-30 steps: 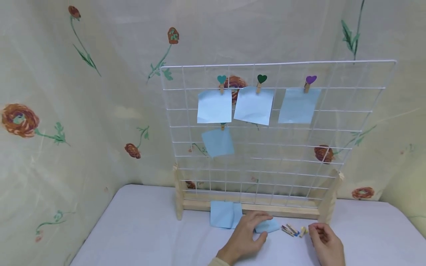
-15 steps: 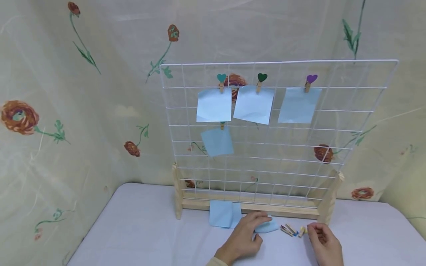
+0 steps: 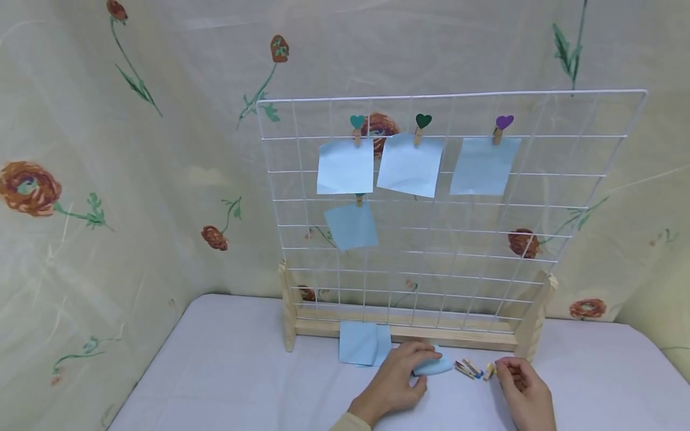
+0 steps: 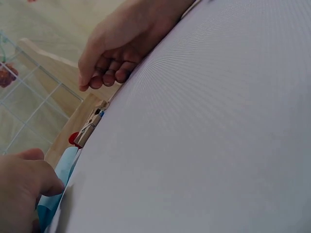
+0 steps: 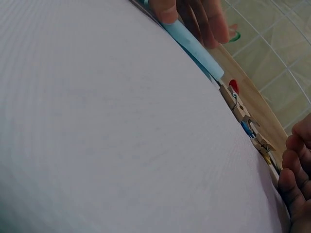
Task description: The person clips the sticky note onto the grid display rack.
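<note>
My left hand (image 3: 396, 380) lies on the table, its fingers loosely bent over a curled light-blue paper sheet (image 3: 438, 363). In the left wrist view the thumb of that hand rests right at the edge of the blue paper (image 4: 65, 165). Just right of the sheet lie several small wooden clothespins (image 3: 469, 369), one with a red top (image 5: 233, 87) and others with blue and yellow parts. My right hand (image 3: 527, 392) rests beyond them, fingers loosely curled, fingertips beside the yellow clothespin (image 3: 489, 372). Nothing shows between its fingers.
A white wire grid (image 3: 447, 245) stands upright in a wooden base (image 3: 458, 338) behind the hands. Blue sheets (image 3: 345, 167) hang from it on heart-topped clothespins (image 3: 423, 121). More blue sheets (image 3: 357, 343) lean against the base, left of my left hand. Flower-patterned cloth (image 3: 188, 149) surrounds the table (image 3: 226, 365).
The head view has tilted slightly, so the grid sits a little higher in it. Both hands stay almost still; the left thumb has shifted a little. Papers and clothespins keep their places.
</note>
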